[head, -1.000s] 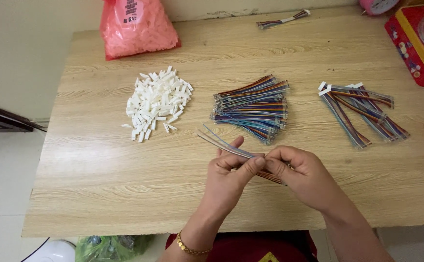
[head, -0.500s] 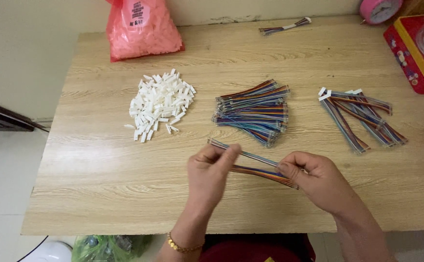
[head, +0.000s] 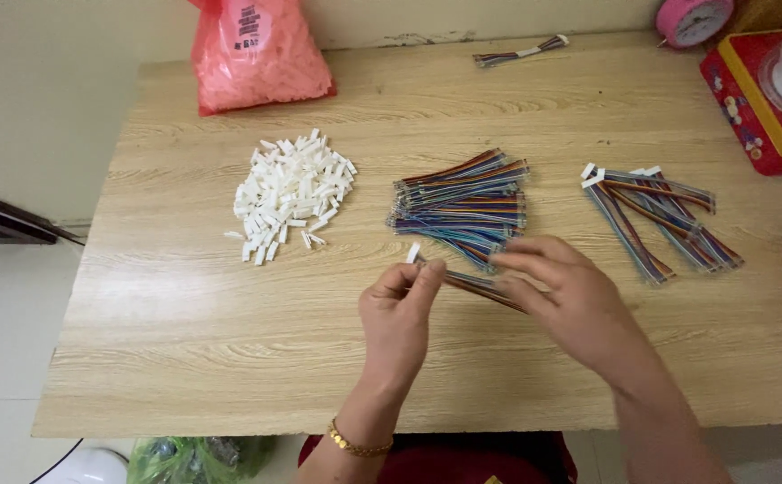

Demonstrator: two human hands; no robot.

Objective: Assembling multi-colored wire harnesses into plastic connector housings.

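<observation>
Two hands meet over the near middle of the wooden table [head: 185,341], sharing one multicoloured ribbon cable [head: 476,285]. The left hand [head: 397,318] has thumb and forefinger pinched shut on the cable near its left end, where a small white connector [head: 412,254] sticks out just past the fingertips. The right hand [head: 563,300] covers the cable's other end with its fingers loosely curled and spread; whether they actually grip the wires cannot be told, since the hand hides that end. The cable is stretched fairly straight between the hands, its long axis running from upper left down to lower right, the connector end pointing up and left toward the pile of white parts.

Just beyond the fingertips lies a bundle of bare ribbon cables [head: 463,204], laid roughly left to right and touching or nearly touching the right hand's fingers. Left of it, well apart, sits a heap of small white plastic connectors [head: 292,193]. To the right is a smaller group of cables with white connectors fitted [head: 655,215], lying slantwise. A gold bracelet [head: 355,444] circles the left wrist. At the far edge stand a pink plastic bag [head: 257,54], one stray cable [head: 521,52], a pink round clock [head: 694,20] and a red tin [head: 758,99].
</observation>
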